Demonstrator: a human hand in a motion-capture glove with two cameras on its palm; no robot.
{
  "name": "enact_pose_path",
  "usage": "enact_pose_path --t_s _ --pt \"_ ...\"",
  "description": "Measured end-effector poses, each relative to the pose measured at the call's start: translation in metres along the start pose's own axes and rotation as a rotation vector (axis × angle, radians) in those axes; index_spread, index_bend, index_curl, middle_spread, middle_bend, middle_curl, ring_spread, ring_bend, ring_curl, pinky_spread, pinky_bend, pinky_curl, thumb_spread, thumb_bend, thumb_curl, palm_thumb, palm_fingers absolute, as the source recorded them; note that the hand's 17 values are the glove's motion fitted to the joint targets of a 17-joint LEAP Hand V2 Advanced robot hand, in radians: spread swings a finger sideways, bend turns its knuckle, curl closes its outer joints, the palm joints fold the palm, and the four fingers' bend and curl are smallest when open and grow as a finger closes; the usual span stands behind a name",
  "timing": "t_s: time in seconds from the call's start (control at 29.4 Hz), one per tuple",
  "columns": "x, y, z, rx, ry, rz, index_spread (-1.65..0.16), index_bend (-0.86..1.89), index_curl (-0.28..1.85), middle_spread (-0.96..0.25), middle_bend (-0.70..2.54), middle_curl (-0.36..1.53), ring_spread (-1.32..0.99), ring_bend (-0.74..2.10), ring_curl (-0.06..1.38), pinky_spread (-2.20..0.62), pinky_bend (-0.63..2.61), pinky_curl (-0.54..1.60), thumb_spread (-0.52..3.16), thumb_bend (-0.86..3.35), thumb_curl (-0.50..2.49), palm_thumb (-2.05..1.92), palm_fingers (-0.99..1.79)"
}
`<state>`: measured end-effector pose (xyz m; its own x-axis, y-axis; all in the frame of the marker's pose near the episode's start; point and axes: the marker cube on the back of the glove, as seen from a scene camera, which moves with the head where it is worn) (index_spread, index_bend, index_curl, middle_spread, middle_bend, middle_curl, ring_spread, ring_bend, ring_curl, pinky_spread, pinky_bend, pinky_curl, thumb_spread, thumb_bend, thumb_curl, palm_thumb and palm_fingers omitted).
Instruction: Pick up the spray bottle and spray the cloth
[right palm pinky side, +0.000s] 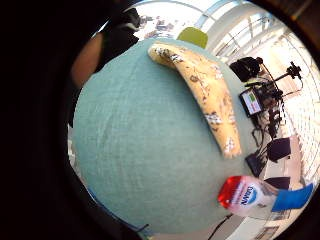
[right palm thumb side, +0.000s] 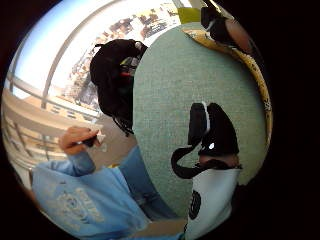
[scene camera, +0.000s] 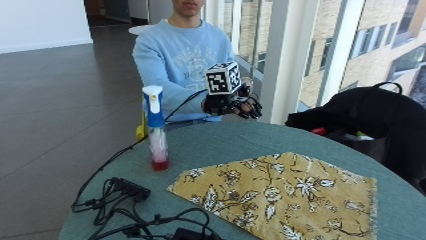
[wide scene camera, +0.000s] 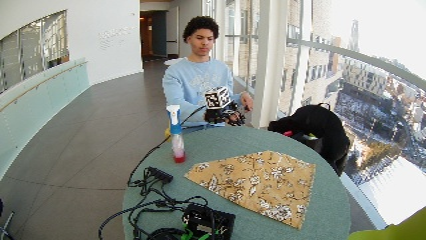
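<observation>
Fingers of my gloved right hand (scene camera: 233, 106) hang loosely curled above the table's far edge, gripping nothing. Spray bottle (scene camera: 156, 129) stands upright on the round teal table (scene camera: 219, 145), left of my hand and well apart from it, with its blue sprayer on top and red base down. Yellow flowered cloth (scene camera: 279, 192) lies flat on the near right part of the table, apart from the bottle. Black cables (scene camera: 126, 205) sprawl at the near left.
</observation>
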<state>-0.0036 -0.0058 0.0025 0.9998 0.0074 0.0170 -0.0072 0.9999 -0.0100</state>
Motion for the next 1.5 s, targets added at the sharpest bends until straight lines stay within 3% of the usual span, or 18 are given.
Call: enact_pose_path --t_s 0.37,0.89,1.26,1.5 --pt "-0.008 -0.027 0.010 -0.053 -0.031 0.016 -0.31 0.24 0.24 -0.07 0.43 0.22 -0.01 0.31 0.20 0.17 0.17 0.14 0.87 0.40 0.21 0.63 0.59" --pt "-0.007 -0.013 0.001 -0.062 0.021 0.011 -0.36 0.18 0.31 -0.07 0.39 0.30 -0.01 0.27 0.24 0.19 0.16 0.18 1.13 0.28 0.27 0.60 0.57" --pt "0.007 0.069 -0.020 -0.004 0.033 0.060 -0.39 0.14 0.30 -0.07 0.38 0.33 0.01 0.25 0.26 0.20 0.19 0.22 1.09 0.06 0.22 0.39 0.46" --pt "0.025 0.137 -0.056 0.127 -0.044 0.154 -0.40 0.11 0.27 -0.07 0.37 0.34 0.01 0.26 0.27 0.20 0.20 0.25 1.06 -0.01 0.23 0.37 0.41"
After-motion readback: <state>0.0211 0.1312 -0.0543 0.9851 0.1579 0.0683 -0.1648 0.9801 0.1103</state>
